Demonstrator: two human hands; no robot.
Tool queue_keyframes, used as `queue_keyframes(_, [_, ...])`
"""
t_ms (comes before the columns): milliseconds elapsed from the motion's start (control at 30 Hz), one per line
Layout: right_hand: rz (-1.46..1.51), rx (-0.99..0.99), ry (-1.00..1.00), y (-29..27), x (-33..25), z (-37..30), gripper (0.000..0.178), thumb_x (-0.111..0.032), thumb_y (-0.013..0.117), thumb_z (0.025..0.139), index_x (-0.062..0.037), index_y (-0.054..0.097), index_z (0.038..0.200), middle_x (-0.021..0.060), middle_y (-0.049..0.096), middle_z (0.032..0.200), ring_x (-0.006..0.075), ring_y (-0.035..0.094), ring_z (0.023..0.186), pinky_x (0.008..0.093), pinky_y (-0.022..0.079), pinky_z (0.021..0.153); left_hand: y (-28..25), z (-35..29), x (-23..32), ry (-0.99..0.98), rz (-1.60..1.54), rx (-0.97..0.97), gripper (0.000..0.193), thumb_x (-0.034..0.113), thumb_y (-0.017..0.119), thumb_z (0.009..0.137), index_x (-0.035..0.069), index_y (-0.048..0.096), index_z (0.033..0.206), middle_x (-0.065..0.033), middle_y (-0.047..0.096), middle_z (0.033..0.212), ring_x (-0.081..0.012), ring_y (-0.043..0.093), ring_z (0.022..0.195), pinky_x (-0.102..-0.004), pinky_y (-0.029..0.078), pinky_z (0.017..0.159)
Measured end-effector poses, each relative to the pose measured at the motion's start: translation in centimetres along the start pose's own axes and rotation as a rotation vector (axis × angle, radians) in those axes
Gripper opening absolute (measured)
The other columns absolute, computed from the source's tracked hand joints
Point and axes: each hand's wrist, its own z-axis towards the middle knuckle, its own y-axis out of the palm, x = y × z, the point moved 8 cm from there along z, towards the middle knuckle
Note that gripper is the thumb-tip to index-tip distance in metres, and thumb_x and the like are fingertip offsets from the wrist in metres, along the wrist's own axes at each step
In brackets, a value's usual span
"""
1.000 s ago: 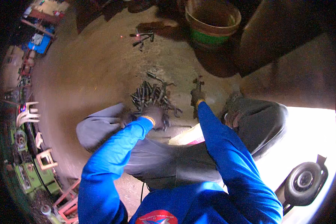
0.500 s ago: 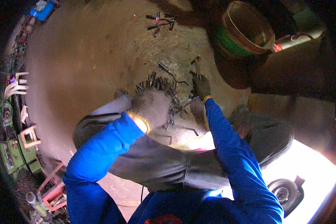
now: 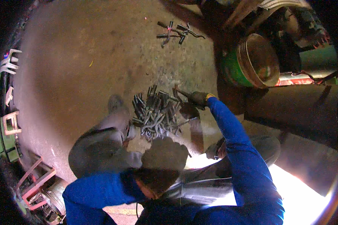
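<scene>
My right hand (image 3: 199, 99), in a dark glove with a yellow cuff, is closed round a hammer-like tool (image 3: 181, 92) with a slim shaft and a short cross head. It is held just above the right edge of a pile of bent metal rods (image 3: 154, 116), many with thicker dark ends. My left hand (image 3: 165, 161), also dark-gloved, is close to my body below the pile. Blur and shadow hide its fingers and anything in them. A smaller group of bent rods (image 3: 176, 33) lies on the floor farther away.
A green bucket (image 3: 236, 67) with a rusty inside lies at the right, beside a dark bench-like slab (image 3: 289, 108). My bent legs (image 3: 97, 150) flank the pile. Plastic chairs (image 3: 11, 62) and a red metal frame (image 3: 37, 183) line the left. Concrete floor (image 3: 82, 45) stretches ahead.
The view has shifted. My left hand has drawn back from the pile toward my body. The tool now points left. A rod lying apart is gone from its spot; the far group shows one more.
</scene>
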Motion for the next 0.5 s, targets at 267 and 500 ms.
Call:
queue_keyframes(267, [-0.098, 0.136, -0.083, -15.3, -1.6, -1.4, 0.029, -0.028, 0.056, 0.085, -0.0069, 0.065, 0.103, 0.0113, 0.064, 0.075, 0.0213, 0.058, 0.048, 0.0366, 0.049, 0.044, -2.1, 1.5, -3.7, -0.091, -0.03, 0.073, 0.018, 0.021, 0.06, 0.077, 0.008, 0.062, 0.09, -0.0151, 0.063, 0.083, -0.0313, 0.063, 0.077, -0.0433, 0.051, 0.067])
queue_keyframes(500, [-0.479, 0.965, -0.023, -30.2, -6.6, 0.8, 0.042, -0.031, 0.062, 0.083, -0.0217, 0.059, 0.124, 0.0142, 0.068, 0.101, 0.0342, 0.066, 0.093, 0.0475, 0.052, 0.073, -2.9, 3.3, -6.6, -0.154, -0.057, 0.077, 0.019, 0.021, 0.061, 0.077, 0.008, 0.062, 0.091, -0.0154, 0.063, 0.082, -0.0316, 0.063, 0.077, -0.0437, 0.051, 0.068])
